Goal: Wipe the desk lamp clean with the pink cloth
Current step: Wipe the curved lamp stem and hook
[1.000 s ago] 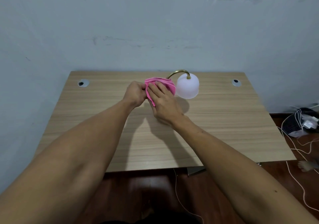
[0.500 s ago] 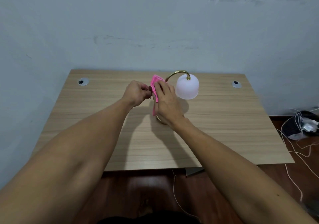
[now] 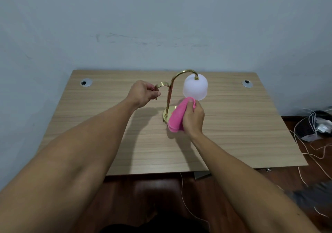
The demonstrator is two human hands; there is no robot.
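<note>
The desk lamp stands near the back middle of the wooden desk (image 3: 233,134). It has a white frosted shade (image 3: 195,87), a curved brass stem (image 3: 170,92) and a round brass base (image 3: 168,113). My left hand (image 3: 144,92) pinches the small brass handle (image 3: 161,85) that branches off the stem to the left. My right hand (image 3: 194,117) grips the folded pink cloth (image 3: 177,116) and presses it on the right part of the base, just under the shade. The cloth hides most of the base.
Two round cable grommets sit at the back corners, the left grommet (image 3: 86,82) and the right grommet (image 3: 247,83). A grey wall rises right behind the desk. White cables (image 3: 312,125) and a dark bundle lie on the floor to the right.
My right hand has slid the pink cloth down from the top of the stem to the base. My left hand has stayed on the brass handle, which now shows.
</note>
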